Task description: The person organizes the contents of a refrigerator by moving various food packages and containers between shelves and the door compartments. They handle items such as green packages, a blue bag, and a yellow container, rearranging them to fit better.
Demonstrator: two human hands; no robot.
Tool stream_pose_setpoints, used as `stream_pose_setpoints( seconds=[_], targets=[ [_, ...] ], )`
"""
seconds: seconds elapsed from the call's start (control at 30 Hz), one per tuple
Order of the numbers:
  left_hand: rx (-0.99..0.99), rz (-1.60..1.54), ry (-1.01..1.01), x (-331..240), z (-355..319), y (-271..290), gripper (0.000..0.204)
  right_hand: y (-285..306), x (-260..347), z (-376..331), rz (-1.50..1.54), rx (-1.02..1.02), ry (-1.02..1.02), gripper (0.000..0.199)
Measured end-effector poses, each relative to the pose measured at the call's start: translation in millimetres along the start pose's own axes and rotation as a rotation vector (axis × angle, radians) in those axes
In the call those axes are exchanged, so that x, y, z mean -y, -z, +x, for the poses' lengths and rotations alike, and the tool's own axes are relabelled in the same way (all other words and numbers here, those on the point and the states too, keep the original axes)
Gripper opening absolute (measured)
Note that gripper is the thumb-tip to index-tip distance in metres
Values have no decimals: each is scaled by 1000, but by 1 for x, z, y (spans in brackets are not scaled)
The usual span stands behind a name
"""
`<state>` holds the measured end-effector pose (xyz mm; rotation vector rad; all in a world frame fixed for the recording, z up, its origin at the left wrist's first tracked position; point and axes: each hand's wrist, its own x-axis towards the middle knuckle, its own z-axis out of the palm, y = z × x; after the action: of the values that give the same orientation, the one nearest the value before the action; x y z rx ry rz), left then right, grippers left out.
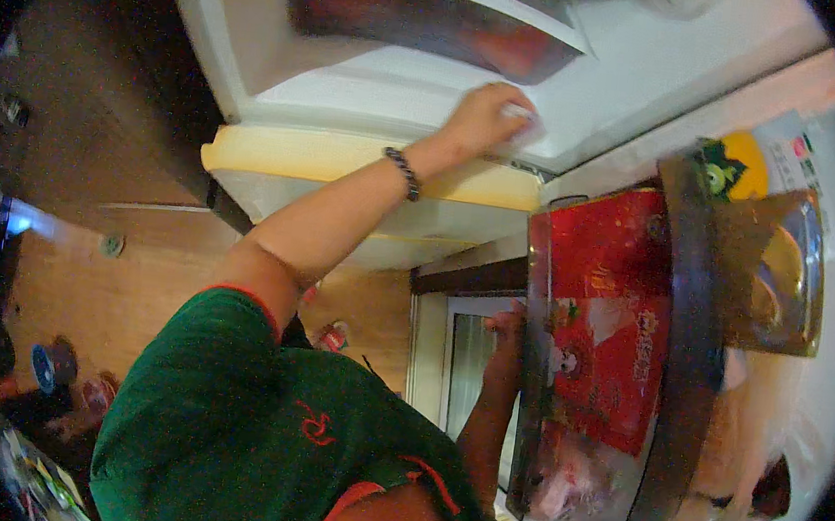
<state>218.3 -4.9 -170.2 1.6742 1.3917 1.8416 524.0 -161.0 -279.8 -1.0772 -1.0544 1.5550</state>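
The person's left arm reached up and toward the right, slightly bent at the elbow, the wrist nearly straight. The left hand had its fingers curled inward, their tips blurred. The right forearm rose nearly upright, lower down, its right hand partly hidden, grip unclear.

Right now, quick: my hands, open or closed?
Left hand: curled, blurred; can't tell if holding anything.
Right hand: dim, blurred; can't tell open or closed.

Red packet: pale printed lettering, upright column. White package, upper right: small dark print. Green shirt: red stitched emblem.
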Motion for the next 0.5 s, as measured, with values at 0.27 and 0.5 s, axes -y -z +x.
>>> stream_pose_setpoints(
  seconds=[0.27, 0.5],
  targets=[
    [382, 554, -537, 7, -32, -53, 13, 18, 11, -3, -126, -96, 8, 38],
    [448, 775, -544, -2, -63, 44, 11, -23, 34, -23, -238, -115, 140, 30]
  ],
)
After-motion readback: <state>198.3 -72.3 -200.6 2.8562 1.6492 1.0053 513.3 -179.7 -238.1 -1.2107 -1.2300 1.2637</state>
